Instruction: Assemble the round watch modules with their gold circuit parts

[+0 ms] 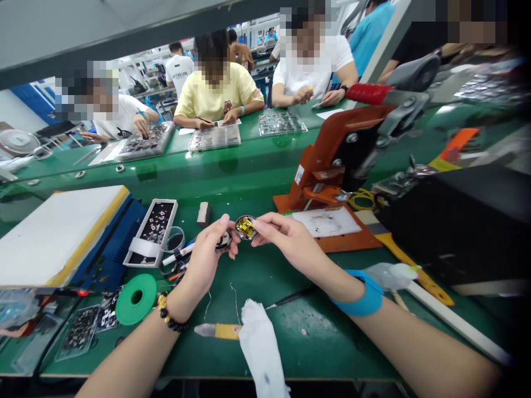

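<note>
Above the middle of the green bench, my right hand (286,235) pinches the rim of a small round watch case (246,227) by thumb and fingers. Its inner side faces me, showing yellow parts within a dark rim. Close beside it, my left hand (213,237) is closed on a second round piece, a dark and silvery watch part (224,240), partly hidden by the fingers. The left fingertips come near the yellow-filled case; whether they touch it I cannot tell. Below the hands lie a white cloth (261,342), a yellow-banded stick (219,330) and dark tweezers (290,297).
An orange hand press (332,149) with a red handle stands at right, beside a black box (464,221). Leftward are a white tray of small parts (155,221), a green spool (136,298) and a blue box (103,243). Several people work across the bench.
</note>
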`<state>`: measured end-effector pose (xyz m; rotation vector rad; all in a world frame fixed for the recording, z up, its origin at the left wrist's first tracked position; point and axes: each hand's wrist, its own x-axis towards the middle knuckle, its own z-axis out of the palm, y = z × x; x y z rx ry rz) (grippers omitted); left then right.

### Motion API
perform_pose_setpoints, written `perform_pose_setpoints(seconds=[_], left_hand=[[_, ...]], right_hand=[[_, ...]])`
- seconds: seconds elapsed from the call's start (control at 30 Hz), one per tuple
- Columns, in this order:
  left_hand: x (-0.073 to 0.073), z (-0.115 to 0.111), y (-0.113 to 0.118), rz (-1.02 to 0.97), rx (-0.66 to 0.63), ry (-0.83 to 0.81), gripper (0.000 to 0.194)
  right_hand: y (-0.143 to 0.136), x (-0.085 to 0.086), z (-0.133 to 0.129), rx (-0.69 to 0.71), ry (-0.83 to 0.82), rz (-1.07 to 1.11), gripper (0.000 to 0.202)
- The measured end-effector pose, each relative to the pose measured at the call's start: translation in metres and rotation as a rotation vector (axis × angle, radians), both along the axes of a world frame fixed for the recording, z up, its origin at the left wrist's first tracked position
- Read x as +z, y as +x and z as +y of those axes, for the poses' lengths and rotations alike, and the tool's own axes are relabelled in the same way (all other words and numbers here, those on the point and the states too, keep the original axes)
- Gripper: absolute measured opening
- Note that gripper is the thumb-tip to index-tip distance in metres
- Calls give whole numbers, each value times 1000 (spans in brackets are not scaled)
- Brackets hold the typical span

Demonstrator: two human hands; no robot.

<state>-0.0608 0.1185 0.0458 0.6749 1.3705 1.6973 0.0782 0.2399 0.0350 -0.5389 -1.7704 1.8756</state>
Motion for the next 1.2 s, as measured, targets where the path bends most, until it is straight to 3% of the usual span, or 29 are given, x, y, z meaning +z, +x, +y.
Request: perform_pose_setpoints(seconds=[0.23, 0.43, 1.2], left_hand=[[-1, 1, -4, -170, -48, 6, 50], [-3, 1, -5, -247, -96, 12, 43], [-3, 1, -4, -211, -101, 1, 38]], right_hand=[[0, -2, 1, -31, 7, -1, 37], [0, -4, 3, -72, -29, -1, 41], [0, -3, 2, -55, -12, -11, 38]])
